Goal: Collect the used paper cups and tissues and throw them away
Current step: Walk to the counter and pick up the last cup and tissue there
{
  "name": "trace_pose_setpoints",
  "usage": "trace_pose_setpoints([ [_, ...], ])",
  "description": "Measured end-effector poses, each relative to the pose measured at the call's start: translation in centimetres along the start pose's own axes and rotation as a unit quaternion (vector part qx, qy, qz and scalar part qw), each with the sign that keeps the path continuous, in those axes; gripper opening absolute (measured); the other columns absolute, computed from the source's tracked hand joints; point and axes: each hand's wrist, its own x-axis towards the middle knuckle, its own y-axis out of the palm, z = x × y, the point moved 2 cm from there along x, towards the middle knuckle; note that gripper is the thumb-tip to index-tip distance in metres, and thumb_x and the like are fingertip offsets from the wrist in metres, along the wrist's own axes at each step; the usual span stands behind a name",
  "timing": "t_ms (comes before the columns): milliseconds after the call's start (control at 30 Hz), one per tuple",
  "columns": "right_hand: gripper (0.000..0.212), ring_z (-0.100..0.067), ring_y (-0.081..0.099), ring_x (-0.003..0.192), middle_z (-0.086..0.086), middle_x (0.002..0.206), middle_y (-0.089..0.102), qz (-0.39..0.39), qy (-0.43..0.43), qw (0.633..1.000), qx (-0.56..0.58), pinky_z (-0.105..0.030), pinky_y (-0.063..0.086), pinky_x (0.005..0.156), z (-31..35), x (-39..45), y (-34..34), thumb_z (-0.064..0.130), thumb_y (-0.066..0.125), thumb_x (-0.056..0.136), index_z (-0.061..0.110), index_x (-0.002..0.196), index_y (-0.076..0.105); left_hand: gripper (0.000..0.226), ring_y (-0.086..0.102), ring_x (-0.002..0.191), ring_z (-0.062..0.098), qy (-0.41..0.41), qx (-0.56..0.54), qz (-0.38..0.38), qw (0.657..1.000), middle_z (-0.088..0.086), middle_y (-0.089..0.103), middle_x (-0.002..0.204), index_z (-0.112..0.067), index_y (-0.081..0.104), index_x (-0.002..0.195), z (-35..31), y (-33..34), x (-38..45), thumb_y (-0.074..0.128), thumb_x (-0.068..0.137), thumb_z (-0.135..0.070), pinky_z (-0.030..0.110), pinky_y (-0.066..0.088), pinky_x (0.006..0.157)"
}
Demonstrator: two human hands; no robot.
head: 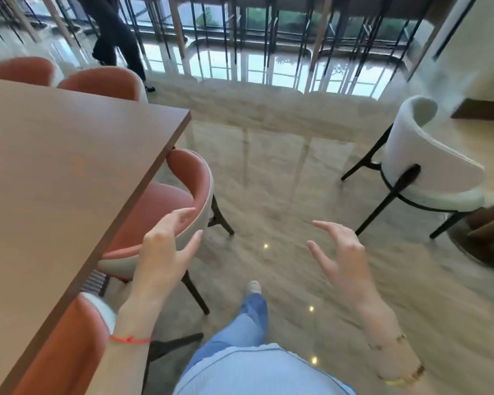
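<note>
No paper cup or tissue shows in the head view. My left hand (166,246) hangs in the air over the back of a pink chair, fingers relaxed and spread, holding nothing. My right hand (340,252) floats over the glossy floor to the right, fingers loosely bent, also holding nothing. Both forearms reach forward from the bottom of the view. The brown wooden table (54,181) fills the left side, and the part of its top in view carries nothing.
Pink chairs stand along the table: one (183,181) tucked at its right edge, one at the bottom left (69,352), two at the far side (103,81). A white chair (428,166) stands at right. A person's dark-clad legs (117,38) stand by the windows. Glossy floor (268,181) lies ahead.
</note>
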Motion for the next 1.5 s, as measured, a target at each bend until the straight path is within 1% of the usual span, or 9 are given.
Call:
trace_pose_setpoints([
  [200,0.036,-0.016,0.053,0.115,-0.001,0.115,0.064,-0.022,0.002,1.000,-0.002,-0.018,0.033,0.098,-0.8,15.2,-0.1,0.019,0.072,0.084,0.013,0.119,0.064,0.039,0.054,0.100,-0.004,0.011,-0.013,0.008,1.000,-0.016,0.064,0.108,-0.027,0.061,0.122,-1.2,3.5,15.2,0.072,0.084,-0.026,-0.001,0.033,0.086],
  [367,0.036,-0.017,0.053,0.115,-0.001,0.114,0.065,-0.035,0.010,0.999,0.005,-0.024,0.038,0.099,-2.4,25.5,-0.1,0.018,0.072,0.085,0.013,0.119,0.064,0.039,0.054,0.094,-0.011,0.018,-0.030,0.013,0.999,-0.020,0.064,0.110,-0.031,0.061,0.123,-1.5,6.1,26.0,0.069,0.085,-0.028,0.004,0.038,0.087],
  [467,0.036,-0.016,0.051,0.118,-0.001,0.117,0.064,-0.032,0.019,0.999,0.010,-0.022,0.034,0.101,-3.7,31.0,0.4,0.019,0.070,0.086,0.013,0.121,0.063,0.041,0.053,0.104,-0.009,0.030,-0.023,0.020,0.999,-0.017,0.062,0.114,-0.025,0.061,0.125,-1.3,7.9,31.7,0.070,0.085,-0.026,0.003,0.036,0.091],
  [600,0.036,-0.016,0.050,0.120,0.000,0.119,0.063,-0.021,0.027,0.999,0.015,-0.021,0.033,0.101,-6.3,38.4,1.8,0.022,0.069,0.087,0.015,0.122,0.062,0.042,0.057,0.109,-0.003,0.031,-0.019,0.024,0.999,-0.013,0.064,0.117,-0.022,0.060,0.126,-0.7,10.9,38.9,0.070,0.085,-0.025,0.018,0.043,0.096],
  [767,0.036,-0.019,0.052,0.117,-0.003,0.117,0.064,-0.016,0.017,1.000,0.013,-0.030,0.038,0.102,-9.7,49.6,3.1,0.019,0.071,0.085,0.012,0.120,0.063,0.040,0.061,0.107,0.004,0.020,-0.020,0.019,0.999,-0.009,0.066,0.113,-0.018,0.062,0.124,-0.4,15.0,49.2,0.072,0.085,-0.021,0.022,0.046,0.096],
  [900,0.035,-0.021,0.054,0.114,-0.003,0.114,0.065,-0.025,0.012,1.000,0.012,-0.024,0.035,0.099,-12.3,60.1,2.8,0.016,0.073,0.083,0.012,0.117,0.065,0.039,0.060,0.104,0.003,0.006,-0.008,0.001,1.000,-0.008,0.067,0.112,-0.020,0.063,0.122,-1.2,17.6,58.9,0.072,0.085,-0.023,0.008,0.039,0.092],
  [1167,0.035,-0.001,0.046,0.110,0.016,0.110,0.052,-0.006,-0.035,0.999,0.004,-0.007,0.027,0.094,-14.2,81.8,3.4,0.027,0.069,0.086,0.024,0.120,0.061,0.040,0.061,0.106,0.007,-0.034,-0.012,-0.052,0.998,-0.007,0.066,0.115,-0.019,0.062,0.123,-1.0,20.1,76.1,0.072,0.085,-0.020,0.029,0.047,0.095],
  [1400,0.035,-0.005,0.049,0.114,0.016,0.110,0.054,0.043,-0.071,0.996,0.016,-0.014,0.031,0.097,-14.6,95.6,8.9,0.026,0.070,0.086,0.023,0.120,0.062,0.040,0.059,0.104,0.004,-0.092,0.011,-0.079,0.993,-0.009,0.065,0.114,-0.020,0.063,0.123,3.1,21.9,87.5,0.073,0.084,-0.020,0.000,0.032,0.090],
  [1500,0.034,-0.010,0.051,0.114,0.015,0.109,0.056,0.058,-0.075,0.995,0.022,-0.017,0.033,0.097,-15.0,101.9,12.3,0.024,0.070,0.085,0.022,0.119,0.062,0.039,0.059,0.103,0.005,-0.099,0.019,-0.082,0.992,-0.009,0.065,0.113,-0.019,0.063,0.121,5.5,22.8,93.6,0.073,0.084,-0.019,0.005,0.034,0.091],
])
